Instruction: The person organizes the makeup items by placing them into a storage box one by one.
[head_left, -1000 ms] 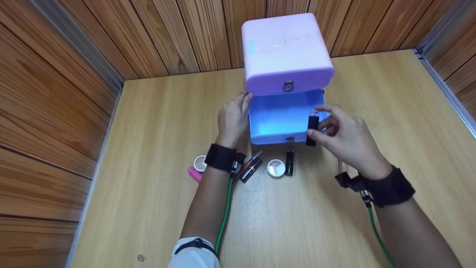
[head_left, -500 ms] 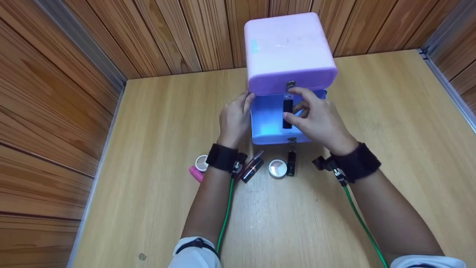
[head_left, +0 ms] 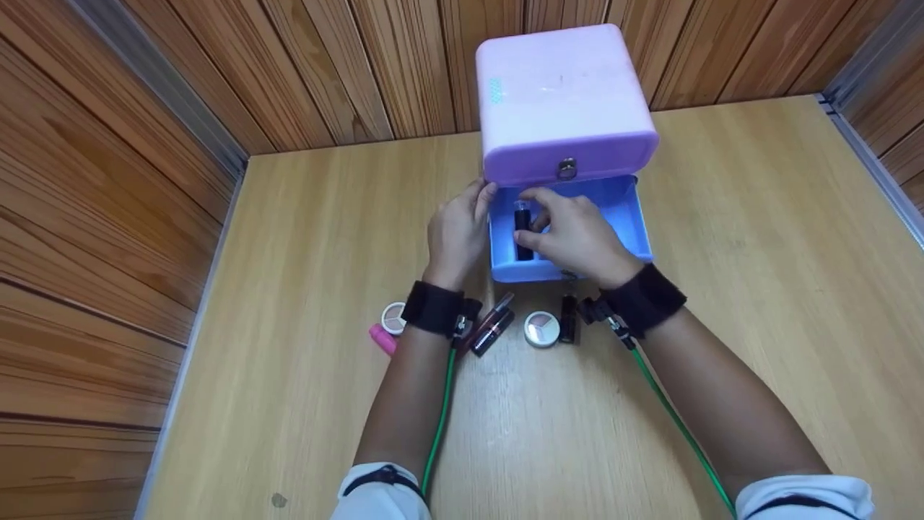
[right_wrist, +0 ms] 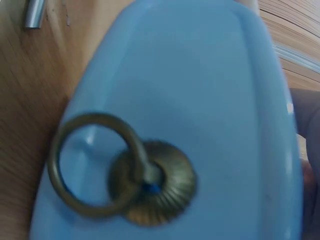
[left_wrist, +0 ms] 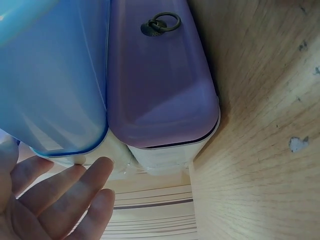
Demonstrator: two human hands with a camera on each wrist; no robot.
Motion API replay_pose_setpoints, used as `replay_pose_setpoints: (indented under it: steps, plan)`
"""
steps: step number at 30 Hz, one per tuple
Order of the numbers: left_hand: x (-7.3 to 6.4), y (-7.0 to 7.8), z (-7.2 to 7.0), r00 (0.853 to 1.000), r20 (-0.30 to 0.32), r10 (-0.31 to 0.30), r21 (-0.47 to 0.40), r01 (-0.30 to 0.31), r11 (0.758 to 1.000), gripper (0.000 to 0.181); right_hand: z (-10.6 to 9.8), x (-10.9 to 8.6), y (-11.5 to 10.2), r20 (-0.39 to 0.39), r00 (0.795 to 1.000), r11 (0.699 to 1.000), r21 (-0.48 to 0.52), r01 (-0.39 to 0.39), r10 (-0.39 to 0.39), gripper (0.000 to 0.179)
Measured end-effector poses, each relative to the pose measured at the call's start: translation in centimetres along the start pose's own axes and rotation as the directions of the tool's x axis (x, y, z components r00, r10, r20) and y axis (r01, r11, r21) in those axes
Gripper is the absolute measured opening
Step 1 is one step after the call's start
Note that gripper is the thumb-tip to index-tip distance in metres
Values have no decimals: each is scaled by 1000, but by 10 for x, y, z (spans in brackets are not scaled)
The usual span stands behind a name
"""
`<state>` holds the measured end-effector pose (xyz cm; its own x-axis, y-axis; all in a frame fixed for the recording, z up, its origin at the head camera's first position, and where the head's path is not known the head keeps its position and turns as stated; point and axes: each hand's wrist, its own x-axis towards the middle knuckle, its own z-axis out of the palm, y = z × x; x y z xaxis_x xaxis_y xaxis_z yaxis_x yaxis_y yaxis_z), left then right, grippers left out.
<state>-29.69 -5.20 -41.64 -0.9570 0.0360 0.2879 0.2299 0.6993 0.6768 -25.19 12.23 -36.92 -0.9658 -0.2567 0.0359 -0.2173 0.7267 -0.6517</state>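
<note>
1. Head view, three o'clock: the right hand [head_left: 574,227] hides parts of the slim black tube [head_left: 522,224] and open blue plastic drawer [head_left: 629,209].
2. Half past seven: the left forearm [head_left: 408,390] covers one end of the bright-pink tube [head_left: 381,338].
3. Left wrist view, eight o'clock: left hand [left_wrist: 62,207] cropped.
4. Right wrist view: silvery cylinder [right_wrist: 35,14] cropped at ten; blurred dark shape [right_wrist: 308,115] at three, perhaps an arm.

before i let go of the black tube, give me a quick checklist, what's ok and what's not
1. Blue drawer open: ok, its inside shows in the head view.
2. Black tube held: ok, pinched by the right hand.
3. Tube within the drawer's outline: ok, towards its left side in the head view.
4. Tube resting on the drawer floor: cannot tell, the gap doesn't show.
5. Left hand clear of the drawer for closing: not ok, it is right at the left edge.
</note>
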Motion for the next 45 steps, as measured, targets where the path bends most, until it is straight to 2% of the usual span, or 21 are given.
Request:
replay_pose_setpoints:
  steps: [6,10,13,17,19,24,34,39,45]
  plan:
    - [0,-1,-3,1000,0,8,13,-8,1000,57,6,9,-8,112,993,995,-102,-18,30,59]
    - [3,0,-3,999,-8,32,31,-32,999,56,6,16,-13,164,984,990,-136,-43,66,60]
    - [3,0,-2,1000,-8,28,38,-28,999,55,7,20,-13,204,974,985,-161,-61,94,61]
    - [1,-1,0,1000,-9,19,35,-19,999,55,9,26,-10,245,964,979,-198,-54,102,61]
    - [1,-2,1,999,-23,34,41,-33,999,53,10,29,-9,258,962,976,-217,-32,88,60]
    - [0,-1,2,998,-37,57,45,-56,997,50,12,32,-7,271,960,969,-245,1,68,59]
    - [0,1,2,999,-11,41,32,-40,999,54,13,36,-7,277,955,964,-263,-31,107,61]
    - [-1,0,1,1000,1,8,13,-8,1000,56,12,34,-8,263,958,969,-244,-47,112,64]
    - [2,0,0,999,3,35,24,-35,999,57,4,27,-8,232,965,977,-200,-73,120,64]
